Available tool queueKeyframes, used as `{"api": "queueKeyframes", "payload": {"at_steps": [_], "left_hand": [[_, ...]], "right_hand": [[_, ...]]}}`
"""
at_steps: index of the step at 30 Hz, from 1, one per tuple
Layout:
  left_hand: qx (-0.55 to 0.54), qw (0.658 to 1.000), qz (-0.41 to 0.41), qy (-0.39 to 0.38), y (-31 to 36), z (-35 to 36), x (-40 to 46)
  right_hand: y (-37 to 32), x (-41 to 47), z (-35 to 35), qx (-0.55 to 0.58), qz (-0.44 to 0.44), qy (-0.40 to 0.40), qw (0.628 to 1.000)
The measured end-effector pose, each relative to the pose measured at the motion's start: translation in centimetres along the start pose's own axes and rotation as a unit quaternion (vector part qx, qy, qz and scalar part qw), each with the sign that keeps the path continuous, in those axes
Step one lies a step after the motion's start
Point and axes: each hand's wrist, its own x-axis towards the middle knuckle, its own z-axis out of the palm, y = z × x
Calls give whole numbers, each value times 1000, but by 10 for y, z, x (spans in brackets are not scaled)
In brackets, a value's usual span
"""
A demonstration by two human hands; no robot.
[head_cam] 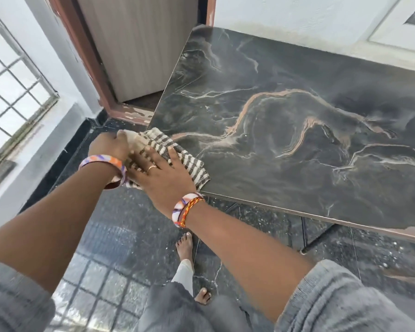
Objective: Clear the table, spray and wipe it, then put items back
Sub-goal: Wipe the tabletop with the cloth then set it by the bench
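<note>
Wiping is the step in hand: the striped brown-and-cream cloth (177, 152) lies at the near left corner of the dark marble-patterned surface (285, 121). Right hand (162, 173) presses it flat, fingers spread; left hand (110, 146) grips its bunched end off the edge, likely to steady it.

Item count: one desk (297, 116), one striped cloth (177, 149), two hands, left hand (108, 146) and right hand (161, 171), two patterned bangles, one ring (151, 167), two bare feet.

barred window (12, 92), door (139, 44) (perhaps ajar), dark floor (130, 226)
</note>
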Motion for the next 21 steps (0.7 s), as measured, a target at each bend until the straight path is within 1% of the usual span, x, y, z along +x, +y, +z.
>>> {"api": "queueKeyframes", "payload": {"at_steps": [2,4,7,10,12,14,16,18,21], "left_hand": [[59,995,75,3,18,8,-7],[118,983,142,20,34,18,-14],[163,963,214,25,56,33,-33],[180,949,259,17,70,46,-46],[185,946,266,10,77,51,-49],[188,947,259,8,81,51,-47],[192,951,240,8,82,47,-41],[194,959,207,13,81,40,-32],[199,966,163,20,72,28,-11]], "right_hand": [[15,-19,-1,6,-2,2,1000],[32,-40,-2,48,41,8,998],[59,-75,-2,116,158,0,981],[91,-110,-2,129,291,-14,948],[112,-132,0,116,387,-18,914],[131,-147,3,104,480,-18,871],[148,-150,3,106,548,-14,830],[162,-145,3,107,581,-19,807],[180,-125,4,111,600,-23,792]]}}
